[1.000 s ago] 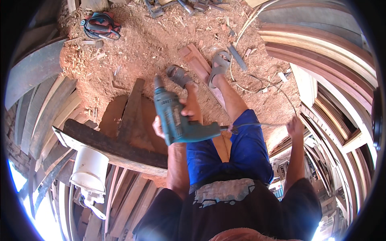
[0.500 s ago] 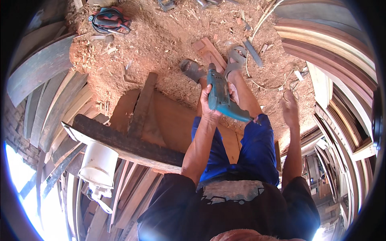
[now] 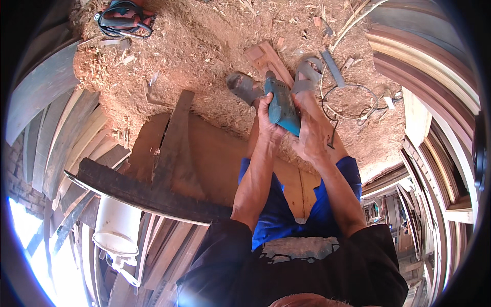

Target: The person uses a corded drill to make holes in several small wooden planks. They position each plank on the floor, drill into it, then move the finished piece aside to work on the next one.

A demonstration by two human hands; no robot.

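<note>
A teal power drill (image 3: 282,108) is between my two hands, its chuck pointing away from me at a reddish wooden piece (image 3: 260,52) on the ground. My left hand (image 3: 268,120) is wrapped round the drill's left side, thumb along the body. My right hand (image 3: 310,134) is closed on its right side toward the rear; the handle is mostly hidden there. The chuck overlaps the wooden piece in view; whether a bit touches it I cannot tell. My sandalled feet (image 3: 244,87) stand on either side of the piece. A black cord (image 3: 368,108) loops on the right.
Sawdust and shavings cover the ground (image 3: 194,56). A red corded power tool (image 3: 125,19) lies at the far left. A dark plank bench (image 3: 153,188) stands left, with a white bucket (image 3: 118,222) beside it. Stacked boards (image 3: 424,61) line the right side.
My right hand has come in from the right and closed on the drill. The cord's loop has shifted into view beside my right leg. My view has moved slightly.
</note>
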